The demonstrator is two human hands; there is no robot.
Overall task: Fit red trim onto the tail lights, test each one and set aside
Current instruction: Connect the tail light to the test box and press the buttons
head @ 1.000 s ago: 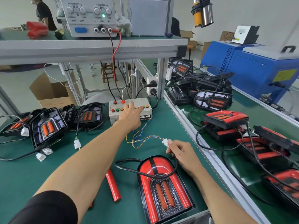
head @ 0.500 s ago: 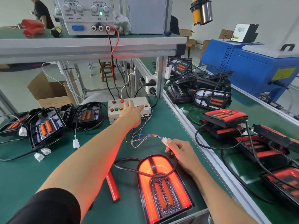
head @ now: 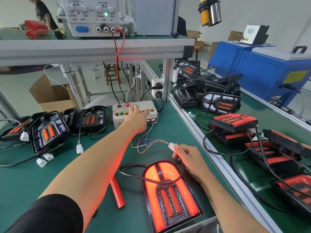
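The lit tail light lies face up on the green bench mat, at the near edge and well in front of the test box. Its long axis runs away from the person and a little leftward: the rounded end points toward the test box, the squared end toward the person. It is probably a light, stiff plastic shell with a glossy lens that would scratch or slip, so it is best taken by the black rim along its long sides, not by its thin black cable, which loops across the rounded end.

Just beyond that rounded end, the right hand pinches the white connector where the cable meets the coloured test leads. The left hand rests on the test box with fingers extended onto its buttons, holding nothing.

A loose red trim strip lies just left of the tail light. Untrimmed lights are grouped left of the test box; finished ones are stacked to its right.
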